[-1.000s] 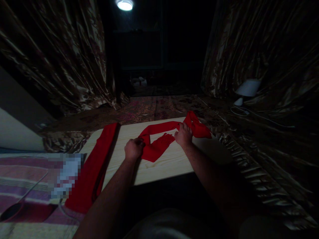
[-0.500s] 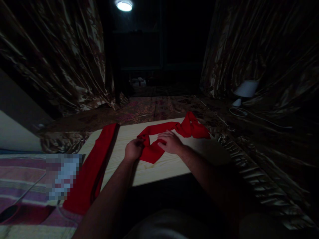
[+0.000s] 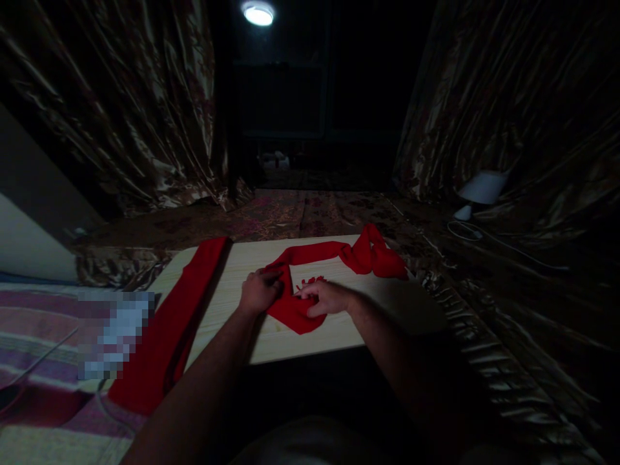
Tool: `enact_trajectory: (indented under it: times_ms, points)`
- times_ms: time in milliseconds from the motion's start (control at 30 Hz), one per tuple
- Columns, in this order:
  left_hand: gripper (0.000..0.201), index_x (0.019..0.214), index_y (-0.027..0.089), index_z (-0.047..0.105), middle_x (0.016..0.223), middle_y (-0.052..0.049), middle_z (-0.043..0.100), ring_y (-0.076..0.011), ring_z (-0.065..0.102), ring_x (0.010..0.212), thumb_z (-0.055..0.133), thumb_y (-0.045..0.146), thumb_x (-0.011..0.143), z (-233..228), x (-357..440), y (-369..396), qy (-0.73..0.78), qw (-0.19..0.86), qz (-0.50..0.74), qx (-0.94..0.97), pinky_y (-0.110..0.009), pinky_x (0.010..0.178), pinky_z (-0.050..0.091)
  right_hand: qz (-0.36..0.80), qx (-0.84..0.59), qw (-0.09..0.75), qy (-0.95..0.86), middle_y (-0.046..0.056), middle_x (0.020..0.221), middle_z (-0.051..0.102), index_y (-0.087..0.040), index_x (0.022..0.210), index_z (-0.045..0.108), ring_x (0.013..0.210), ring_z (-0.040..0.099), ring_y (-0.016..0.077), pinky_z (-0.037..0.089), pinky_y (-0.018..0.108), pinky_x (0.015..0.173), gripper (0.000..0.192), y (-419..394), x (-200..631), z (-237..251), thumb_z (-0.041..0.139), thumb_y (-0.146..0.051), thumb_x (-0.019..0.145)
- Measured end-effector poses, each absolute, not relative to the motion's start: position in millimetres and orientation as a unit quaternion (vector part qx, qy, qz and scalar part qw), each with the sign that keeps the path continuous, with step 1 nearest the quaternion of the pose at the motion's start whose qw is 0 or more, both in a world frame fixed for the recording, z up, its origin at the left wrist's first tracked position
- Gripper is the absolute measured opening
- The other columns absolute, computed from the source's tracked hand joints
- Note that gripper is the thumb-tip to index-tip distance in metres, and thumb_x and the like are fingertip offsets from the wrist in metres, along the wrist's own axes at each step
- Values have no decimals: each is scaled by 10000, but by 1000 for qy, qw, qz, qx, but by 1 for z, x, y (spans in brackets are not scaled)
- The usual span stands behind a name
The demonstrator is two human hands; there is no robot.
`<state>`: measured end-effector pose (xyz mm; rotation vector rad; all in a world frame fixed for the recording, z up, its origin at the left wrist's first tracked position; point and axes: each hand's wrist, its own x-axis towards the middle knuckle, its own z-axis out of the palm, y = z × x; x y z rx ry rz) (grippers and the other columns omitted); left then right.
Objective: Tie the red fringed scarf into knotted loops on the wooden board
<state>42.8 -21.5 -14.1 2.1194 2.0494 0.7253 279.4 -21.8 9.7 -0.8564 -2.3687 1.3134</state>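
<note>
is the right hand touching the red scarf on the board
Touching. The head view shows the right hand lying flat on the folded end of the red scarf, with no gap between them.

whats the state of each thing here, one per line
red scarf: folded at its near end, bunched at the far end
second red scarf: laid out long, hanging off the board's left edge
left hand: pinching the fold
right hand: pressing the fold flat
ceiling light: on
</note>
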Motion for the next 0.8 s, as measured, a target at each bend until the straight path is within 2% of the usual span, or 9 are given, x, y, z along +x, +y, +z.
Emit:
enact_trajectory:
  times_ms: [67,133,267,400,533,700,800]
  points:
    - [395,1242,316,734,1271,-89,671,-305,637,1103,582,402,888,-15,42,-21,673,38,229,703,-402,960,501,517,-283,117,-800,-66,685,581,-180,684,545,694,560,121,409,216,639,204,-21,284,10,734,-221,621]
    - [409,1260,316,724,1315,-85,655,-315,630,1123,566,410,895,-15,41,-20,668,33,222,709,-412,968,497,583,-247,93,-768,-78,655,530,-171,710,546,624,502,93,374,201,580,251,-23,287,11,760,-264,617]
    - [450,1300,289,697,1367,-89,628,-337,606,1172,557,423,894,-16,42,-20,671,38,214,709,-439,987,485,684,-198,79,-698,-57,727,590,-154,834,589,629,522,82,398,189,583,401,-30,291,12,855,-332,593]
    - [558,1393,162,610,1346,-152,633,-330,605,1197,563,375,879,-17,42,-19,683,64,253,682,-420,1019,474,742,-212,108,-627,-8,828,673,-140,1004,627,655,595,92,449,187,609,568,-29,297,11,902,-368,562]
    - [673,1489,78,468,1392,-192,593,-304,583,1260,564,329,872,-18,40,-16,720,104,329,602,-372,1058,459,738,-222,113,-628,28,872,712,-129,1026,647,673,642,120,493,213,627,611,-23,305,8,920,-330,517]
    - [720,1514,80,421,1429,-199,559,-302,564,1293,588,292,846,-20,38,-14,731,107,380,557,-371,1088,445,656,-284,195,-672,-3,784,699,-131,902,658,629,611,106,457,196,574,460,-23,318,19,894,-313,552]
    - [679,1487,104,453,1378,-177,606,-289,598,1247,586,287,846,-19,36,-13,725,100,394,555,-364,1049,476,597,-298,139,-732,-17,690,669,-118,871,690,573,570,91,420,189,539,392,-28,329,34,868,-356,617]
